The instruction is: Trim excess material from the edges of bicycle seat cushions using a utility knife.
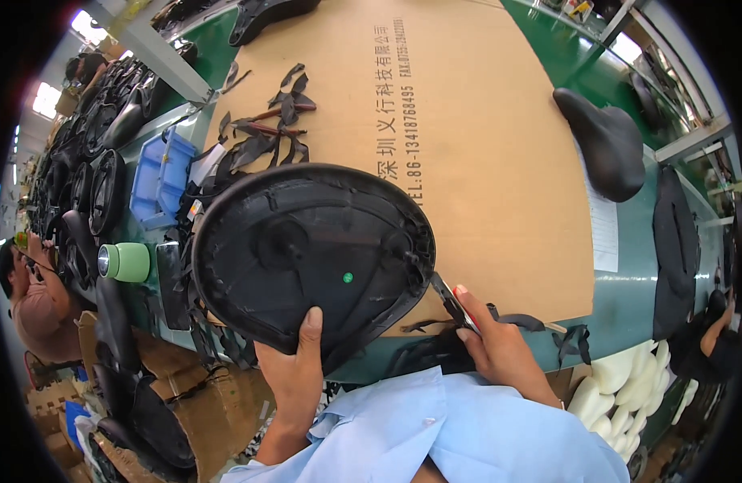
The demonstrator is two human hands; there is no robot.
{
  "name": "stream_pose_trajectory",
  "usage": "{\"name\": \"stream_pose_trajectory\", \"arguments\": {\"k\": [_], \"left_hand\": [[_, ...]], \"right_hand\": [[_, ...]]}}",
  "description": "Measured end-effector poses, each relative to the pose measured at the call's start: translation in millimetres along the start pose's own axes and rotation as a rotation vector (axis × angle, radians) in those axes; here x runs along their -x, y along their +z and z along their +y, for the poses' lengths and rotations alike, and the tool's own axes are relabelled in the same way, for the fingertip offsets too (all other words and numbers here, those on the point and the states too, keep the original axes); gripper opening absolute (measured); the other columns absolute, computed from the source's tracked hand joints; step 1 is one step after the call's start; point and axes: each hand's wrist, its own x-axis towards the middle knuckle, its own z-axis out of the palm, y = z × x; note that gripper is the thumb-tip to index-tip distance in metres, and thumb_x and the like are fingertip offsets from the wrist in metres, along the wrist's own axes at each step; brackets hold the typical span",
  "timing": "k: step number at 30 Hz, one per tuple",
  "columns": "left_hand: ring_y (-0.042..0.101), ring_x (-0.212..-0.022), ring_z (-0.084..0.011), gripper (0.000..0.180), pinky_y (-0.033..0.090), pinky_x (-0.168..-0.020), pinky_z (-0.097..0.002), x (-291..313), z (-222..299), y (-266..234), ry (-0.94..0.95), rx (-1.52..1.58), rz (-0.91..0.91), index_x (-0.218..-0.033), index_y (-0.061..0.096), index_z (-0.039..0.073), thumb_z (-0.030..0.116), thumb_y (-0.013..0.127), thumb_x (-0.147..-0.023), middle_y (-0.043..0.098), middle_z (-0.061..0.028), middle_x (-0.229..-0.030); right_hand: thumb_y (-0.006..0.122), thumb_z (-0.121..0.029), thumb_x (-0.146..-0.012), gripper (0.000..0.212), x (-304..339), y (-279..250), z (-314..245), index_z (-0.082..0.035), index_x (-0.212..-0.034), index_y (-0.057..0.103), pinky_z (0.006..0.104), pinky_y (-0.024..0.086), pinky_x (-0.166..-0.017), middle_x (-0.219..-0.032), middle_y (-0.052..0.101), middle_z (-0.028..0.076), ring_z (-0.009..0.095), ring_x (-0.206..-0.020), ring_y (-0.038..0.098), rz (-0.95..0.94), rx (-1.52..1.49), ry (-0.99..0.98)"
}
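A black bicycle saddle (307, 205) is held with its ribbed underside facing up, a small green round sticker near its middle. My left hand (294, 374) grips its near edge, thumb over the underside and the other fingers hidden beneath. My right hand (500, 350) is closed around a knife (466, 316) with some red on its handle. The tip of the knife is at the saddle's right rim; whether it cuts into the material I cannot tell. Thin black offcuts (520, 322) lie just beyond my right hand.
A cardboard sheet (492, 161) covers much of the green table. Black scraps (282, 121) lie at its left, near a blue bin (158, 181) and a green jar-like object (125, 262). Another saddle (604, 145) rests at the right. A person (45, 306) sits at far left.
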Motion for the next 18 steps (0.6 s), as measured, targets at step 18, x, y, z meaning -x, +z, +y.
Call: {"name": "stream_pose_trajectory", "arguments": {"k": [18], "left_hand": [[0.064, -0.092, -0.0234, 0.047, 0.048, -0.087, -0.0359, 23.1, -24.3, 16.7, -1.008, 0.392, -0.535, -0.115, 0.054, -0.008, 0.035, 0.052, -0.095, 0.062, -0.0165, -0.109]], "right_hand": [[0.066, -0.004, -0.074, 0.038, -128.9, -57.6, -55.2, 0.003, -0.11, 0.055, 0.0213, 0.041, -0.055, -0.075, 0.051, -0.001, 0.007, -0.061, 0.05, 0.143, -1.129, -0.187]]}}
